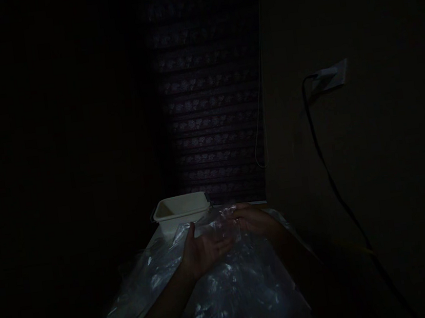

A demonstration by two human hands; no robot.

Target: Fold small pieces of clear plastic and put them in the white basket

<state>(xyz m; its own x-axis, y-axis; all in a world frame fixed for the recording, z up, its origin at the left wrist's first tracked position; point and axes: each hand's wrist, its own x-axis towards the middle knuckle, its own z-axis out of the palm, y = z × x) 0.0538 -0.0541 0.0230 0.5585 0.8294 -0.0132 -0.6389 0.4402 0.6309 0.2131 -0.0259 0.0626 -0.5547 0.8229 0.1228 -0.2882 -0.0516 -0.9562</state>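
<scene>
Clear plastic sheeting lies crumpled and shiny over a pale surface in front of me; whether it is a bag or a loose sheet I cannot tell. My left hand is turned palm up beside the film, thumb raised and fingers stretched out toward the right. My right hand reaches in from the right, its fingers pinched on the film near its far edge. The scene is very dark, so the fingertips are hard to make out.
A white rectangular tub with side handles stands at the far left of the surface. Behind hangs a patterned window blind with a looped cord. At right, a black cable runs down from a wall outlet.
</scene>
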